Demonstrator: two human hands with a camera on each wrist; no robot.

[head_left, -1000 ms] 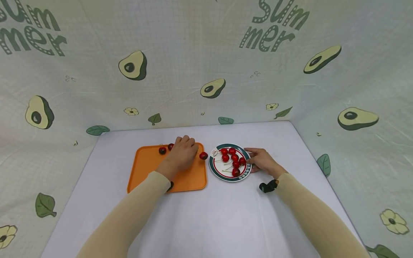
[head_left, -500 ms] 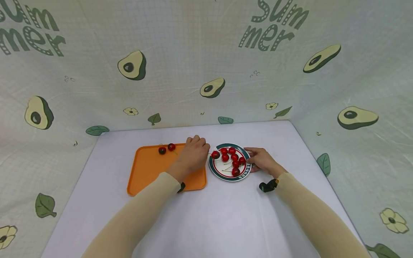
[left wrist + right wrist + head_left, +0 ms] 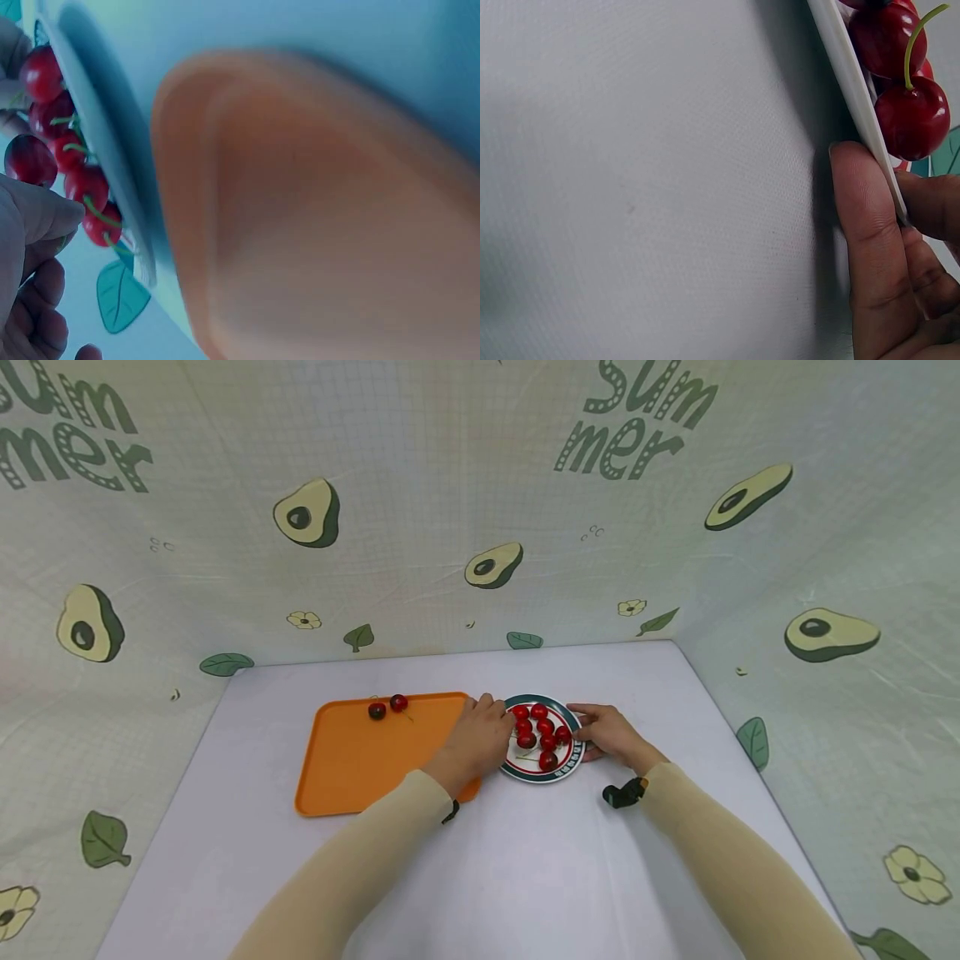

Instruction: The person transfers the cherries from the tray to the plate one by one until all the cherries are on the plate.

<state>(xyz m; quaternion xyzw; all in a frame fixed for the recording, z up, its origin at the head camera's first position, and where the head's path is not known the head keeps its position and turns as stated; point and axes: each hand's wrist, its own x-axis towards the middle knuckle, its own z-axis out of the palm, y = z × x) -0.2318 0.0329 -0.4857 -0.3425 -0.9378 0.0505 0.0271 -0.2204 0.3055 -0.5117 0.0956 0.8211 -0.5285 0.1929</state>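
Observation:
My left hand (image 3: 476, 735) is over the left side of a round white plate (image 3: 527, 775) with a green rim. Its thumb and finger pinch a dark red cherry (image 3: 30, 160), apparently by the stem, which the fingers mostly hide; the cherry hangs above the others. Several red cherries with green stems (image 3: 86, 184) lie on the plate. On the opposite side, my right hand (image 3: 611, 733) holds the plate's edge, thumb and fingers on either face of the rim (image 3: 859, 97). Two darker cherries (image 3: 387, 707) sit at the back of an orange tray (image 3: 360, 768).
The orange tray stands just left of the plate, its right edge partly under my left forearm. A white cloth covers the table (image 3: 525, 877). Behind and beside it hangs a pale curtain (image 3: 420, 460) printed with avocados and leaves. Each wrist wears a dark camera mount (image 3: 624, 793).
My left hand has moved right, from above the tray to above the plate, carrying the pinched cherry. My right hand stays on the plate's rim.

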